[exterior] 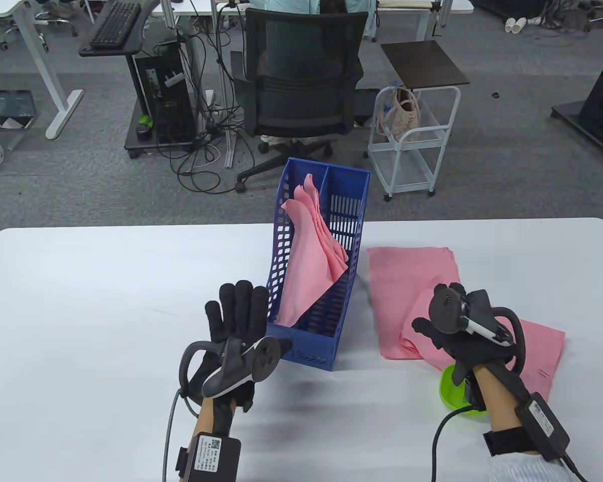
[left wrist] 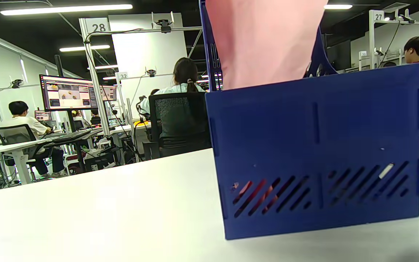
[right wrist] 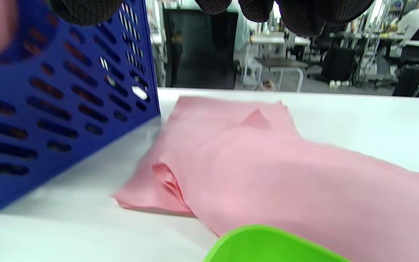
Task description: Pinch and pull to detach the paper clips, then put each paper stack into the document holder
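The blue document holder stands mid-table with one pink paper stack leaning in its left compartment. My left hand is beside the holder's near left corner, fingers straight and holding nothing. Two more pink stacks lie right of the holder: one flat, and another overlapping it. My right hand hovers over these stacks. Its fingertips hang loosely at the top of the right wrist view, gripping nothing. The top stack bulges and is folded at its near edge. I cannot make out any clip.
A green bowl sits on the table under my right wrist, seen also as the green bowl in the wrist view. The holder's front wall fills the left wrist view. Office chairs, desks and a white cart stand beyond the table.
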Available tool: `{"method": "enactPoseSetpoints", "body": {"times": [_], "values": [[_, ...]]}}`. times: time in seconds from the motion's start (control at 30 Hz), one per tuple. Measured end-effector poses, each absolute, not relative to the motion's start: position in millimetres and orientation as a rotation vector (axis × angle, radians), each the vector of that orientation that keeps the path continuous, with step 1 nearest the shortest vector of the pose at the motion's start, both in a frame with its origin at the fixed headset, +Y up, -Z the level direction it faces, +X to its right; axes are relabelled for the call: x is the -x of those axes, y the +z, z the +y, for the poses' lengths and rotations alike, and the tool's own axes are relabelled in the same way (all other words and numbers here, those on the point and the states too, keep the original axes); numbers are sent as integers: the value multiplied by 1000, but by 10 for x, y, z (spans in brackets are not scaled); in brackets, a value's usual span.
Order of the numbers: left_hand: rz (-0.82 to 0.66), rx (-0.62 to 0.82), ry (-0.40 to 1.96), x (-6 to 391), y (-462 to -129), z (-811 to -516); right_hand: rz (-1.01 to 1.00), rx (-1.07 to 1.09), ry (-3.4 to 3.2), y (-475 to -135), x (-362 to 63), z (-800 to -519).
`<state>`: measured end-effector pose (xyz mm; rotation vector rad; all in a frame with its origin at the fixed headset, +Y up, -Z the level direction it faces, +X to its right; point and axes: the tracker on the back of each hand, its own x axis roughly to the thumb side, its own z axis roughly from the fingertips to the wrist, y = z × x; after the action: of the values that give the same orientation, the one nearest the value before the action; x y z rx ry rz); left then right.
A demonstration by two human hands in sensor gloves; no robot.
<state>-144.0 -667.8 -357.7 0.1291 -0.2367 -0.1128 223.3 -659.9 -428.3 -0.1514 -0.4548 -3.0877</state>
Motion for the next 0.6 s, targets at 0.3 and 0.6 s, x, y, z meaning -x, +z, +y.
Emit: {"method": "enactPoseSetpoints", "body": {"times": [0.3, 0.6], "values": [[-247, -150, -63, 1604, -3502, -6793, -912, 7, -2954, -4669, -2129, -7265], [-249, -134, -56, 1615, -3505, -6803, -1047, -17, -2906, -4701, -2065, -7662]]}}
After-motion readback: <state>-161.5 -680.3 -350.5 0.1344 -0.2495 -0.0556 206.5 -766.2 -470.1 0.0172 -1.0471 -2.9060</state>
